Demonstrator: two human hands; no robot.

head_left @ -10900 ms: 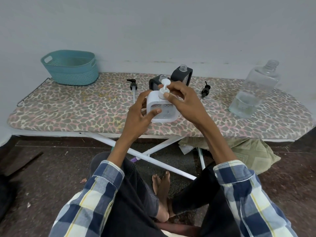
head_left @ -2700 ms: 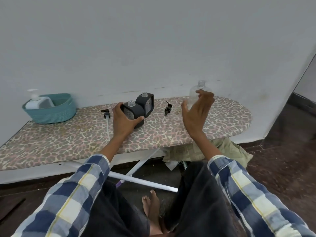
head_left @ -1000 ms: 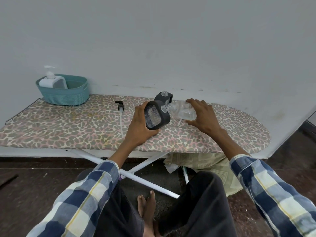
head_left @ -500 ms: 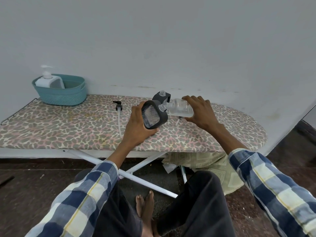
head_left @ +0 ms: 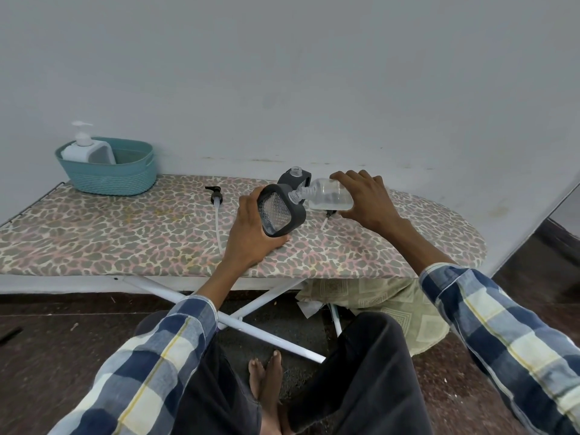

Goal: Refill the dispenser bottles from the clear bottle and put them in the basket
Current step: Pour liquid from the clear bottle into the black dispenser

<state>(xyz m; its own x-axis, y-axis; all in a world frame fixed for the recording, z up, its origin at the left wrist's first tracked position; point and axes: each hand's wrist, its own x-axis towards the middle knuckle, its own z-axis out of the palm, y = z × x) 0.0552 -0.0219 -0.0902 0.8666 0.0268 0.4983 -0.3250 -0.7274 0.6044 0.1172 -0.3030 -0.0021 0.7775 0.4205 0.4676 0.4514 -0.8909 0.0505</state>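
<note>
Black bottle being filled: a black dispenser bottle with a see-through front, tipped to the right, its bottom corner near the ironing board, in the middle of the board
Left hand: the left hand grips this black bottle, with the fingers curled round its left side and bottom
Clear bottle: the clear bottle lies on its side in the air, and its neck meets the open neck of the tipped black bottle
Right hand: the right hand holds the clear bottle from above and behind, with the fingers wrapped over it
Second black bottle: another black dispenser bottle stands just behind the tipped one, top open
Pumps: one black pump with a long white tube lies on the board to the left of the hands; another pump lies under the clear bottle, mostly hidden
Basket: a teal basket sits at the far left end of the board
White bottle: a white dispenser bottle with its pump on stands inside the basket
</note>
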